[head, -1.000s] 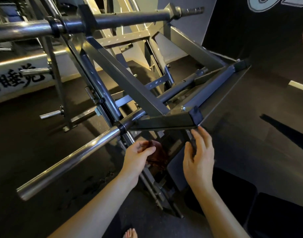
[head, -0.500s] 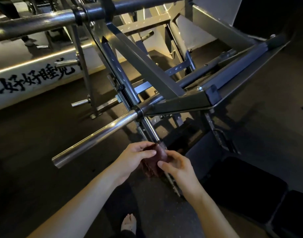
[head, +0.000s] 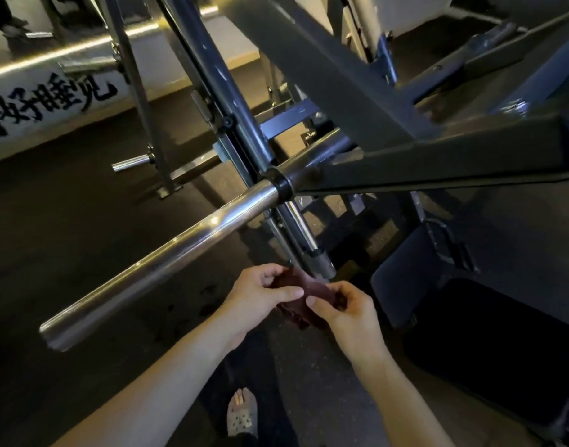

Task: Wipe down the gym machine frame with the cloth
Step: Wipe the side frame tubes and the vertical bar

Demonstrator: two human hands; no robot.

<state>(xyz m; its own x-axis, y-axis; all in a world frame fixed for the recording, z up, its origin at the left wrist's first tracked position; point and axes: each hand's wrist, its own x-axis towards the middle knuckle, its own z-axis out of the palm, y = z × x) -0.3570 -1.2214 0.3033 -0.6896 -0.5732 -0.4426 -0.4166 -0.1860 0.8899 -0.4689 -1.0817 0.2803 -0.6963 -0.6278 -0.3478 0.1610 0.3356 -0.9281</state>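
**Both hands on the cloth, below the machine frame**

Head view, looking down. The left hand point(head: 257, 295) and the right hand point(head: 347, 312) meet in the lower centre, each closed on the cloth point(head: 318, 291) — a small dark maroon piece bunched between them. The left thumb lies across the cloth's top. The right thumb and curled fingers pinch its other end. The cloth hangs in the air, clear of the metal. It sits just below the lower end of a slanted chrome post and touches no part of the gym machine frame point(head: 341, 82).

The frame's grey beams cross the upper right of the view. A long chrome bar point(head: 167, 256) juts from a black collar down toward the lower left, passing above the left forearm. A short chrome peg point(head: 131, 162) projects from an upright farther back.

The floor point(head: 67, 237) is dark. A white panel with black characters point(head: 51, 101) runs along the upper left. A black pad point(head: 489, 350) lies at the right — beside the right forearm. One foot in a spotted sock point(head: 241, 417) shows between the arms.
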